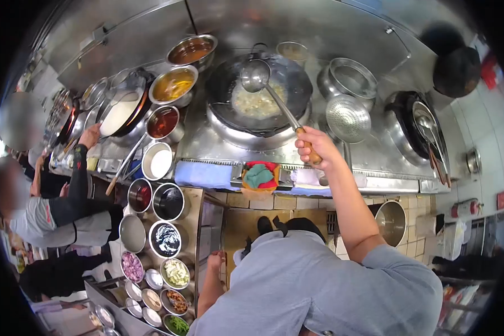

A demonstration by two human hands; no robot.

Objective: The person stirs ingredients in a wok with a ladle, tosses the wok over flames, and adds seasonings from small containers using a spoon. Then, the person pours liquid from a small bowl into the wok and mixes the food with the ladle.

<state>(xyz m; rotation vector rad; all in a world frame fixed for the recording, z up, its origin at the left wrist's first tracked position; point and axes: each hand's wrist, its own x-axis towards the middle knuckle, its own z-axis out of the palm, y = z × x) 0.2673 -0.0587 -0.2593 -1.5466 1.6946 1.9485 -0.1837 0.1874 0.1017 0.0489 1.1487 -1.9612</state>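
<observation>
My right hand (315, 147) is wrapped round the wooden end of a long-handled metal ladle (256, 75). The ladle's bowl hangs over a large dark wok (218, 92), in which pale, bubbling food (263, 103) lies at the bottom. To the right of the wok, a perforated strainer (348, 119) rests across a metal pot (353, 77). My left hand (215, 260) is low at my side, beside the edge of the ingredient counter (199, 246). Its fingers look curled, and whatever may be in them is too small to make out.
Bowls of sauce, one with orange liquid (175, 85), line the wok's left. Several ingredient tins, including chopped onion (132, 266) and green pieces (175, 273), fill the left counter. A co-worker (56, 207) stands left at another wok (121, 115). A metal bin (391, 223) stands at right.
</observation>
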